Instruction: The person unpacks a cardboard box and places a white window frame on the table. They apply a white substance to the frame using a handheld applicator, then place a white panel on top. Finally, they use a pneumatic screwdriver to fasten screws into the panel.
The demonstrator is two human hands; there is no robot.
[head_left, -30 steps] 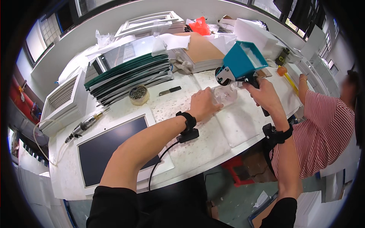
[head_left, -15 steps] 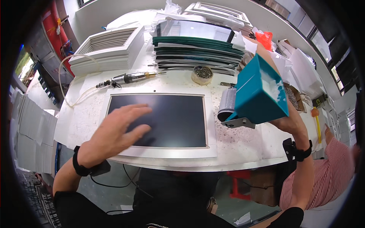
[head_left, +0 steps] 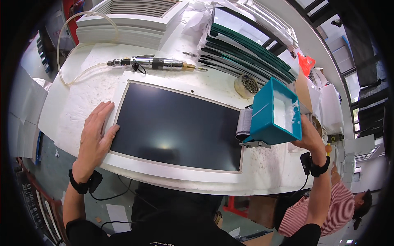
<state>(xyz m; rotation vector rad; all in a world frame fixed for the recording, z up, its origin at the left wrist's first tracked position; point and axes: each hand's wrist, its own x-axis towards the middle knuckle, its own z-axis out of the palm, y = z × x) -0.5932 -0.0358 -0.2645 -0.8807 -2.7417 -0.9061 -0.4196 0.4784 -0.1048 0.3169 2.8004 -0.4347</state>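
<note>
Since the earlier frame, the left hand (head_left: 95, 137) has gone from over the dark panel (head_left: 176, 127) to the left edge of its white frame (head_left: 164, 170), which lies on the surface (head_left: 84, 88). It is open, palm down, thumb at the rim, probably steadying the frame. Wrist bent inward, the right hand (head_left: 310, 137) grips the teal box (head_left: 262, 117) from its right, seemingly keeping the roller (head_left: 244, 122) toward the panel; whether they touch is unclear.
</note>
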